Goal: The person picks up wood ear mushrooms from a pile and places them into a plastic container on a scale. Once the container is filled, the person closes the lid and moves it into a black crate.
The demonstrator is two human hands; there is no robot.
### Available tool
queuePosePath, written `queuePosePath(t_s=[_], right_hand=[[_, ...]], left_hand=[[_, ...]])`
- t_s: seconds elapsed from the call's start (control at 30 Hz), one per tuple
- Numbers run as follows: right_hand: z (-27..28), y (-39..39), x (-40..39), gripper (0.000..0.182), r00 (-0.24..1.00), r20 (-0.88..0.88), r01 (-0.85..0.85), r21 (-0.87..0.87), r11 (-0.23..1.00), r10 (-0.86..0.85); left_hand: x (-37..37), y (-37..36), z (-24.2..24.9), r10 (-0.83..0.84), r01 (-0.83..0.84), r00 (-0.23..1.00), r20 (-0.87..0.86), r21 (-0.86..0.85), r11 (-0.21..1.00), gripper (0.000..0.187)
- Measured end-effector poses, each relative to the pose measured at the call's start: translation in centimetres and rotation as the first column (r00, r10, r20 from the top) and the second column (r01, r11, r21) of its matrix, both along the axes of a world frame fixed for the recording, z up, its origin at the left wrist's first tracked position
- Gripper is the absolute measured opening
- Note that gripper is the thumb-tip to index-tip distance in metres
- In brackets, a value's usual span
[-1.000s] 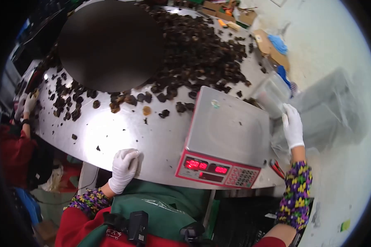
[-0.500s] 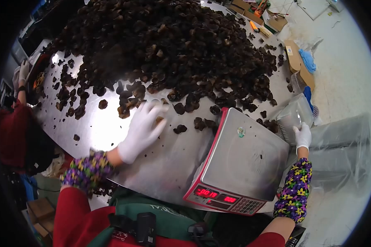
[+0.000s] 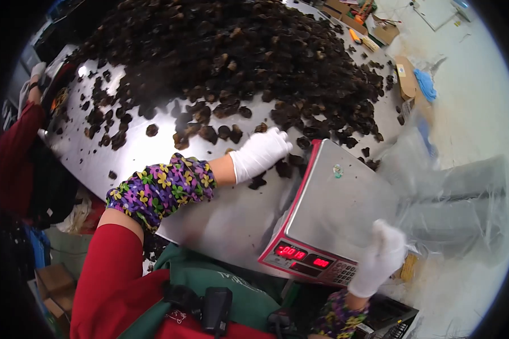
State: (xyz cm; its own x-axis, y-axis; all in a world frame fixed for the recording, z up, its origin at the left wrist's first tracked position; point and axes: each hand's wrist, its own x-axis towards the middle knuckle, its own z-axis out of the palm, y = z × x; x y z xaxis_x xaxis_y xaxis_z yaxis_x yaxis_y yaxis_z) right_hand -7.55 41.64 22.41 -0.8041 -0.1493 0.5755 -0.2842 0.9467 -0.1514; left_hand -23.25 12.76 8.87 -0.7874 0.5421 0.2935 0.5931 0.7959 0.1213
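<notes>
A large heap of dark, dried, curled pieces (image 3: 226,56) covers the back of the metal table (image 3: 209,237). My left hand (image 3: 263,153), in a white glove, is at the heap's near edge left of the scale, its fingers bent together over some pieces; what they hold is hidden. The scale (image 3: 339,198) has a bare steel plate with a small round sticker, a red frame and lit red digits. My right hand (image 3: 380,257), gloved and blurred, is over the scale's near right corner with its fingers closed; a clear plastic bag (image 3: 413,152) blurs behind it.
A person in red sleeves (image 3: 25,124) stands at the left table edge. Cardboard (image 3: 407,79) and a blue cloth (image 3: 425,85) lie at the right edge. Clear plastic sheeting (image 3: 464,203) hangs at the right. An orange-handled tool (image 3: 354,37) lies at the back right.
My left hand has moved right toward the scale, and its fingers have drawn together. My right hand has come away from the clear container and moved nearer my body. The clear plastic has shifted.
</notes>
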Motion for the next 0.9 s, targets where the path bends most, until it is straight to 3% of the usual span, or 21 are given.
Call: queuePosePath(t_s=[0.07,0.1,0.23,0.3,0.33,0.47,0.6,0.67,0.77,0.8,0.87,0.9], right_hand=[[-2.2,-2.0,2.6,0.022,0.999,-0.012,0.031,0.162,0.986,-0.03],[-3.2,-2.1,3.8,0.028,0.999,0.044,0.025,0.149,0.988,-0.032],[-5.1,-4.1,5.9,0.031,0.995,0.027,0.094,0.184,0.979,-0.1],[-5.7,-4.4,6.4,0.032,0.995,0.012,0.093,0.192,0.977,-0.097],[-5.8,-4.5,6.5,0.032,0.995,0.006,0.097,0.2,0.975,-0.1],[-6.1,-4.9,6.7,0.034,0.996,0.016,0.082,0.192,0.978,-0.087],[-6.5,-5.0,6.6,0.036,0.995,0.012,0.091,0.214,0.972,-0.096],[-6.7,-4.8,6.6,0.035,0.994,0.015,0.106,0.209,0.972,-0.111],[-6.7,-4.4,6.8,0.034,0.994,0.064,0.075,0.156,0.985,-0.085],[-6.9,-4.3,6.8,0.034,0.996,0.055,0.063,0.146,0.987,-0.072],[-6.9,-4.2,7.0,0.034,0.996,0.053,0.059,0.133,0.989,-0.066],[-6.5,-4.3,7.1,0.033,0.997,0.055,0.045,0.129,0.991,-0.052]], left_hand=[[2.7,-0.4,0.4,-0.077,0.081,0.996,-0.038,0.103,0.991,0.016],[4.1,-0.6,0.7,-0.076,0.088,0.994,-0.078,0.158,0.983,0.02],[7.3,-1.1,0.1,0.013,0.012,0.996,-0.092,0.271,0.962,0.027],[8.1,-0.5,0.5,0.15,-0.073,0.981,-0.12,0.493,0.867,0.028],[8.6,0.0,1.6,0.16,-0.079,0.979,-0.125,0.495,0.866,0.028],[10.3,3.4,7.6,0.119,0.108,0.953,-0.279,0.679,0.726,0.026],[10.6,8.0,10.2,-0.082,0.282,0.938,-0.338,0.599,0.749,0.032],[10.7,9.6,10.3,-0.225,0.281,0.958,-0.176,0.45,0.847,0.032],[11.4,9.9,9.9,-0.357,0.348,0.933,-0.03,0.314,0.883,0.031],[11.5,9.7,9.8,-0.362,0.353,0.932,-0.03,0.315,0.881,0.031],[12.3,8.7,9.5,-0.328,0.423,0.903,-0.278,0.438,0.793,0.029],[12.7,7.4,9.7,-0.39,0.443,0.896,-0.212,0.48,0.757,0.027]])
